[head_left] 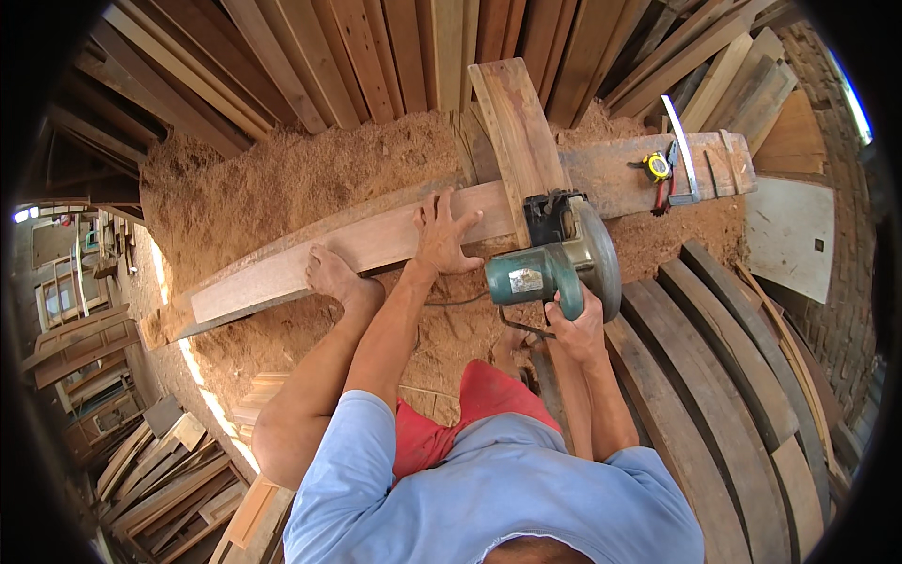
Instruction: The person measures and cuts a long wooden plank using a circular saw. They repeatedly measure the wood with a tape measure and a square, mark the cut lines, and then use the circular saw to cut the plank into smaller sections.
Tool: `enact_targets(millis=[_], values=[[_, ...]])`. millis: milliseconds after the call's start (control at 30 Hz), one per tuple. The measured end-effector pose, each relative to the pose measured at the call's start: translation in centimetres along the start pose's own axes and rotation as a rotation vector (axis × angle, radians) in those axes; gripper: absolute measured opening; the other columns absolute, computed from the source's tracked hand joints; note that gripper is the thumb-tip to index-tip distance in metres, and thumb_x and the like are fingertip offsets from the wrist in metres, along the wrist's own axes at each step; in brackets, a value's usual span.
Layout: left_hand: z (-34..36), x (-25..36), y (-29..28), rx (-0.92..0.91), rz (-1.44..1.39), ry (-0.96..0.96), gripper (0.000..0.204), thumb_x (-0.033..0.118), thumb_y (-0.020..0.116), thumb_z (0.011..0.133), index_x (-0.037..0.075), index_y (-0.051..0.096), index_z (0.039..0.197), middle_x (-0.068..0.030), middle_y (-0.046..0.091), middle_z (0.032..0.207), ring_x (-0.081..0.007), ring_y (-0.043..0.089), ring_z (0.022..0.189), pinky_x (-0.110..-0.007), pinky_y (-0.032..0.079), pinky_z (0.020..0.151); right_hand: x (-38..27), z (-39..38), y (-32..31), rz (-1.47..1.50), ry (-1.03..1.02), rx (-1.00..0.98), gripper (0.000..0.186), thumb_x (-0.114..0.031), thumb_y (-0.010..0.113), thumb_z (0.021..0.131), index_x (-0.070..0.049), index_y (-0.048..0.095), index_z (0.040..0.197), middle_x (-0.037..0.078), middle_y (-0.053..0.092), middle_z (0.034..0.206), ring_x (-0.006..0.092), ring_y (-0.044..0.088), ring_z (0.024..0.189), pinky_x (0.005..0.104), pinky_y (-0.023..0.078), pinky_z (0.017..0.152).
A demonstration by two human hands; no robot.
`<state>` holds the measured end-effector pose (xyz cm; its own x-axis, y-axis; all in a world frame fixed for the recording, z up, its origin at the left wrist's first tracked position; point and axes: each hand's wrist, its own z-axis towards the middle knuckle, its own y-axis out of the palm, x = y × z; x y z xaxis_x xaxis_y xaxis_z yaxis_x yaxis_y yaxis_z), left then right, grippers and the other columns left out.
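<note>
The left hand lies flat, palm down, fingers spread and pointing away from the body, its forearm stretched forward. The right hand is curled tight in a closed grip, wrist bent, forearm rising from the lower edge, elbow tucked close

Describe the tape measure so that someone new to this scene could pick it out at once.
Follow the long plank that the left hand presses, past the circular saw in the right hand, to its far right end. The tape measure lies there beside a metal square: small, round, yellow and black among bare wood.
</note>
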<state>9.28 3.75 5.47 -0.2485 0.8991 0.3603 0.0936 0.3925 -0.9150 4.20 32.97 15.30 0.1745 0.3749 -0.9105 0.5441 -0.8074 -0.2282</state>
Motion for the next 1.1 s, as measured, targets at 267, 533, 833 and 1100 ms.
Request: enact_targets(millis=[267,533,833,1100], values=[[0.1,0.0,0.0,-0.002,0.0,-0.005,0.091,0.045,0.094,0.048,0.032,0.061,0.132,-0.0246,0.026,0.157,-0.0513,0.018,0.144,-0.069,0.018,0.111,0.1,0.7,0.0,-0.003,-0.034,-0.018,0.017,-0.009,0.069,0.082,0.001,0.06,0.091,0.008,0.06,0.077,0.0156,0.057,0.069,0.0331,0.049,0.066],[0.3,0.4,-0.5,-0.015,-0.003,-0.016,0.085,0.045,0.094,0.049,0.03,0.067,0.129,-0.0246,0.029,0.156,-0.0523,0.018,0.143,-0.069,0.018,0.111,-0.3,1.3,0.2,0.024,-0.027,-0.021,0.015,-0.008,0.068,0.082,0.001,0.059,0.091,0.006,0.058,0.075,0.0126,0.054,0.069,0.0325,0.048,0.064],[0.1,0.7,-0.8,-0.012,-0.008,-0.011,0.084,0.046,0.093,0.051,0.029,0.066,0.129,-0.025,0.029,0.155,-0.0517,0.018,0.143,-0.07,0.018,0.111,-0.3,1.7,0.2,0.016,-0.037,-0.033,0.016,-0.009,0.068,0.082,0.001,0.059,0.09,0.005,0.057,0.074,0.0122,0.053,0.069,0.0323,0.047,0.064],[0.1,0.6,-0.7,-0.018,-0.012,-0.01,0.084,0.048,0.092,0.053,0.031,0.065,0.131,-0.0245,0.028,0.156,-0.0519,0.019,0.143,-0.069,0.018,0.111,-0.6,2.0,0.2,0.003,-0.03,-0.033,0.016,-0.009,0.069,0.081,0.0,0.06,0.09,0.006,0.058,0.075,0.0133,0.054,0.07,0.0327,0.048,0.066]])
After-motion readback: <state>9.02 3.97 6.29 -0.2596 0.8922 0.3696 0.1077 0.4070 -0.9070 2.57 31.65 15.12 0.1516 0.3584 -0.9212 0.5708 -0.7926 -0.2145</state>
